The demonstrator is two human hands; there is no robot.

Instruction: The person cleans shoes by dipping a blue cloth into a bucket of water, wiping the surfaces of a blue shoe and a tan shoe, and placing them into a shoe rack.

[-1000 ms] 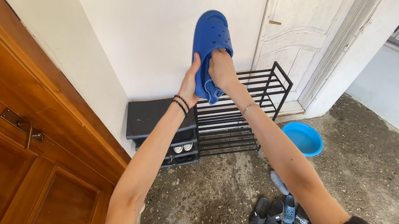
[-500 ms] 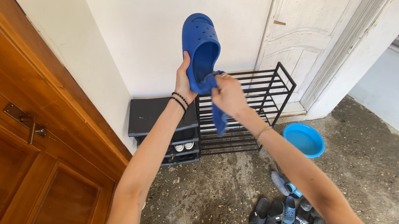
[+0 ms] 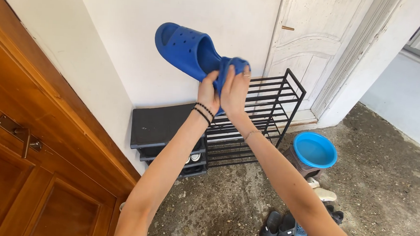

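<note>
Gripping the heel end of a blue perforated slipper in my left hand, I am holding it up in front of the white wall, its toe pointing up and to the left. My left fingers are curled narrow around the sole's edge, thumb on the near side. My right hand is pressing a blue cloth against the slipper's heel, fingers fairly straight and close together, pinching the bunched cloth between palm and shoe; I am wearing a ring on one finger there, and dark bead bracelets on my left wrist.

Judging by this, the wiping is somewhere in the middle: the cloth is working at the heel, and I cannot tell how clean the rest of the shoe is. The slipper looks evenly blue where it shows.

Below my arms, a black metal shoe rack is standing empty against the wall, beside a lower dark cabinet with pale shoes inside. A blue basin is sitting on the rough concrete floor to the right, and several dark sandals are lying in a heap nearer me, seemingly waiting. A wooden door is filling the left side.
</note>
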